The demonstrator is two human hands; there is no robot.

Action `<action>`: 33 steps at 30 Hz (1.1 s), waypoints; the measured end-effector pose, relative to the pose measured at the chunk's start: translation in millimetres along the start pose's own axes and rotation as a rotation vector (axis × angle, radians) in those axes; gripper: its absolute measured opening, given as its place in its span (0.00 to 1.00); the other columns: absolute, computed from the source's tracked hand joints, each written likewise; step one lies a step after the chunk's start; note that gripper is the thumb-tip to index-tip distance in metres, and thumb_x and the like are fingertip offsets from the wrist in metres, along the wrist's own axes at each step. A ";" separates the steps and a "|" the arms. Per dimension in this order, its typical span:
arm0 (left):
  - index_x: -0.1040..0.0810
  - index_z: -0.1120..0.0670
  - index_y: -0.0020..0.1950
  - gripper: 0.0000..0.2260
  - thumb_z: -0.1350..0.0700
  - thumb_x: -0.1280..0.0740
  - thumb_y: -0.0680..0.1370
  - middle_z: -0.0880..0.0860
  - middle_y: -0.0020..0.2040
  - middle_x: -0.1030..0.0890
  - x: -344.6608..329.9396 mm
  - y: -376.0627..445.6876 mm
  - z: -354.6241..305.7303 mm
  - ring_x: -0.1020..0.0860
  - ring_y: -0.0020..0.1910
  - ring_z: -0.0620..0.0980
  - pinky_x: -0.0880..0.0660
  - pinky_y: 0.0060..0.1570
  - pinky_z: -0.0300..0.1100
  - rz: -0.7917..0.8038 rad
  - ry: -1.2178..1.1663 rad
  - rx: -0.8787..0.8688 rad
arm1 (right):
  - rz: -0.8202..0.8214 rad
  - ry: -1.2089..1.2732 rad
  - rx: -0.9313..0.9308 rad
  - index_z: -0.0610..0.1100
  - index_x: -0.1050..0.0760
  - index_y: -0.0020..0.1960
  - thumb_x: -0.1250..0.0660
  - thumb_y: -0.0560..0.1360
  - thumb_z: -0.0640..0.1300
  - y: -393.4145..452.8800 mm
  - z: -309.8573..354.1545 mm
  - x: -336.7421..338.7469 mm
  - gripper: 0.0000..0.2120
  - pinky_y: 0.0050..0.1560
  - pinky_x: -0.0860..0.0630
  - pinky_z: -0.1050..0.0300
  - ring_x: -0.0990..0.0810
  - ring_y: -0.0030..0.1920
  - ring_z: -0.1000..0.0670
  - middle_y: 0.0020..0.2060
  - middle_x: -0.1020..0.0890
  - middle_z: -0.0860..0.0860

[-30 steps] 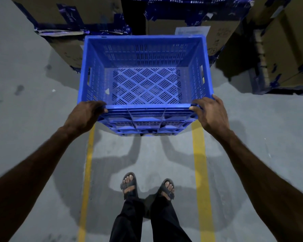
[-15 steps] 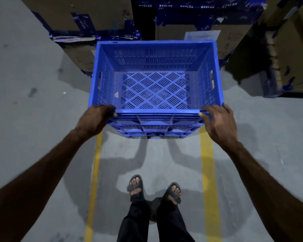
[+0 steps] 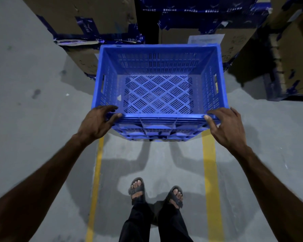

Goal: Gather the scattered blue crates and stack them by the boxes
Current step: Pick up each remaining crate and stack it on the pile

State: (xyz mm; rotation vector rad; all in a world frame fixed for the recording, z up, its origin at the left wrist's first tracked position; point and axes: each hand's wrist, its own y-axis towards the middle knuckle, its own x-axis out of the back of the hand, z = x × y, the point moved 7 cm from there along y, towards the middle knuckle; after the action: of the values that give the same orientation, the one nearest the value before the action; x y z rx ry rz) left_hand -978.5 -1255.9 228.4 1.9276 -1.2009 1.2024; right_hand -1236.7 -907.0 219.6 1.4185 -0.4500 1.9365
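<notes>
Both hands at the near rim of a blue crate in front of stacked cardboard boxes.

The blue crate [image 3: 159, 91] is empty, its slatted floor and slotted walls plain to see, a hand slot in each side wall. The left hand [image 3: 97, 122] sits at the near left corner, fingers loosely spread, thumb tip on the rim; the right hand [image 3: 226, 125] is at the near right corner, fingers likewise half lifted. Behind the crate stand cardboard boxes [image 3: 87, 16] bound with blue printed tape. Two yellow floor lines [image 3: 210, 180] run along the grey concrete floor [image 3: 24, 119], and the person's sandalled feet [image 3: 137, 189] stand between them.
</notes>
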 end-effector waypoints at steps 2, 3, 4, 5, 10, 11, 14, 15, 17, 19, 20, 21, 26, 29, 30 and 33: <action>0.18 0.56 0.61 0.21 0.41 0.35 0.81 0.57 0.55 0.15 6.4 3.9 4.9 0.18 0.54 0.59 0.23 0.56 0.51 -0.057 -0.008 0.053 | -0.051 0.031 -0.013 0.44 0.18 0.56 0.34 0.81 0.51 8.8 -2.6 6.5 0.12 0.60 0.27 0.46 0.20 0.54 0.44 0.52 0.16 0.46; 0.18 0.57 0.61 0.19 0.43 0.34 0.81 0.59 0.55 0.16 9.8 5.9 7.0 0.19 0.54 0.61 0.24 0.57 0.52 -0.086 -0.010 0.056 | -0.078 0.063 -0.041 0.43 0.18 0.56 0.33 0.80 0.49 15.0 -6.2 9.4 0.11 0.59 0.26 0.47 0.21 0.55 0.43 0.53 0.17 0.46; 0.18 0.59 0.61 0.18 0.46 0.34 0.80 0.60 0.54 0.16 13.2 8.4 9.2 0.19 0.54 0.62 0.24 0.56 0.53 -0.113 -0.013 0.052 | -0.103 0.096 -0.076 0.42 0.18 0.56 0.33 0.79 0.47 22.1 -9.9 12.2 0.11 0.60 0.27 0.49 0.22 0.56 0.42 0.53 0.18 0.45; 0.18 0.59 0.61 0.18 0.48 0.33 0.80 0.61 0.54 0.17 16.3 11.4 12.9 0.20 0.54 0.63 0.25 0.56 0.54 -0.136 -0.020 0.056 | -0.120 0.120 -0.104 0.42 0.18 0.57 0.32 0.79 0.46 30.2 -13.8 13.8 0.11 0.62 0.28 0.50 0.22 0.58 0.42 0.54 0.19 0.45; 0.23 0.62 0.69 0.24 0.47 0.34 0.80 0.63 0.68 0.22 20.6 38.2 30.4 0.23 0.66 0.64 0.27 0.66 0.56 -0.138 -0.073 0.058 | -0.050 0.229 -0.342 0.40 0.27 0.71 0.32 0.78 0.46 72.1 -30.0 9.5 0.23 0.66 0.31 0.49 0.27 0.65 0.37 0.63 0.26 0.37; 0.25 0.63 0.71 0.26 0.48 0.34 0.80 0.64 0.71 0.25 19.6 45.3 31.3 0.26 0.69 0.64 0.29 0.69 0.56 -0.132 -0.056 0.031 | -0.017 0.279 -0.424 0.41 0.30 0.74 0.31 0.78 0.44 80.1 -33.7 5.3 0.26 0.67 0.31 0.47 0.27 0.66 0.36 0.65 0.27 0.35; 0.31 0.63 0.76 0.32 0.42 0.38 0.80 0.65 0.77 0.32 15.4 63.2 38.3 0.32 0.75 0.64 0.33 0.72 0.56 -0.087 -0.031 0.051 | 0.054 0.409 -0.585 0.42 0.36 0.77 0.29 0.77 0.43 101.8 -38.5 -8.3 0.31 0.64 0.28 0.47 0.24 0.65 0.34 0.67 0.25 0.35; 0.33 0.63 0.78 0.35 0.39 0.39 0.80 0.66 0.78 0.34 11.9 67.7 45.3 0.34 0.76 0.65 0.34 0.73 0.56 -0.072 -0.035 0.076 | 0.070 0.439 -0.612 0.42 0.36 0.77 0.29 0.77 0.43 107.6 -39.4 -12.2 0.31 0.62 0.27 0.47 0.23 0.65 0.35 0.67 0.24 0.36; 0.36 0.62 0.80 0.38 0.35 0.41 0.80 0.67 0.79 0.37 9.3 76.3 60.3 0.36 0.77 0.65 0.35 0.73 0.57 -0.056 -0.044 0.133 | 0.108 0.459 -0.660 0.43 0.36 0.75 0.29 0.77 0.44 113.6 -42.2 -18.5 0.30 0.61 0.26 0.46 0.22 0.63 0.34 0.66 0.23 0.38; 0.40 0.60 0.81 0.40 0.34 0.41 0.79 0.66 0.79 0.37 9.3 85.6 72.6 0.35 0.77 0.65 0.33 0.72 0.57 -0.051 -0.084 0.171 | 0.137 0.450 -0.721 0.44 0.35 0.74 0.29 0.78 0.46 117.1 -47.7 -22.9 0.28 0.61 0.25 0.43 0.22 0.62 0.34 0.65 0.22 0.38; 0.42 0.59 0.82 0.40 0.35 0.39 0.79 0.63 0.79 0.35 10.9 88.9 73.9 0.34 0.76 0.62 0.32 0.71 0.55 -0.056 -0.125 0.191 | 0.140 0.451 -0.751 0.45 0.34 0.73 0.29 0.78 0.46 118.0 -51.1 -24.4 0.27 0.61 0.24 0.42 0.21 0.61 0.34 0.64 0.22 0.38; 0.42 0.56 0.82 0.38 0.38 0.37 0.78 0.61 0.77 0.32 11.0 93.4 75.6 0.30 0.73 0.59 0.30 0.69 0.52 -0.067 -0.178 0.201 | 0.137 0.457 -0.776 0.45 0.32 0.71 0.29 0.78 0.47 120.2 -54.7 -26.1 0.25 0.60 0.23 0.41 0.20 0.59 0.35 0.63 0.21 0.38; 0.26 0.49 0.62 0.24 0.39 0.31 0.71 0.55 0.55 0.16 0.1 105.2 97.7 0.18 0.50 0.57 0.23 0.49 0.50 -0.045 -0.406 0.562 | 0.163 0.447 -0.878 0.41 0.24 0.64 0.30 0.77 0.49 123.1 -71.1 -35.9 0.19 0.55 0.21 0.43 0.19 0.53 0.35 0.55 0.18 0.37; 0.20 0.57 0.54 0.23 0.43 0.33 0.66 0.59 0.49 0.16 -8.5 106.6 106.2 0.17 0.46 0.60 0.20 0.50 0.54 0.010 -0.404 0.747 | 0.169 0.443 -0.902 0.37 0.22 0.63 0.31 0.78 0.50 123.3 -75.2 -40.5 0.20 0.53 0.23 0.46 0.19 0.52 0.34 0.53 0.18 0.36; 0.19 0.58 0.55 0.22 0.46 0.34 0.66 0.60 0.48 0.16 -7.2 106.5 103.7 0.18 0.45 0.61 0.20 0.50 0.55 0.012 -0.395 0.769 | 0.168 0.448 -0.908 0.37 0.22 0.63 0.31 0.78 0.50 123.4 -75.5 -40.5 0.20 0.53 0.23 0.46 0.19 0.52 0.34 0.52 0.18 0.36; 0.19 0.58 0.55 0.18 0.52 0.32 0.69 0.61 0.47 0.16 -7.7 104.9 101.9 0.18 0.43 0.61 0.19 0.49 0.56 0.018 -0.385 0.805 | 0.181 0.437 -0.899 0.37 0.21 0.59 0.32 0.78 0.49 125.4 -71.0 -37.1 0.17 0.49 0.27 0.49 0.21 0.48 0.37 0.50 0.19 0.37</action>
State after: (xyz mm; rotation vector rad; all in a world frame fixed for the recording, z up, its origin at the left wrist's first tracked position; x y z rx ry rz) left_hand -1034.1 -1381.3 177.2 2.8428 -0.9779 1.5188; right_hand -1367.5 -962.6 175.0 0.3826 -1.0794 1.7370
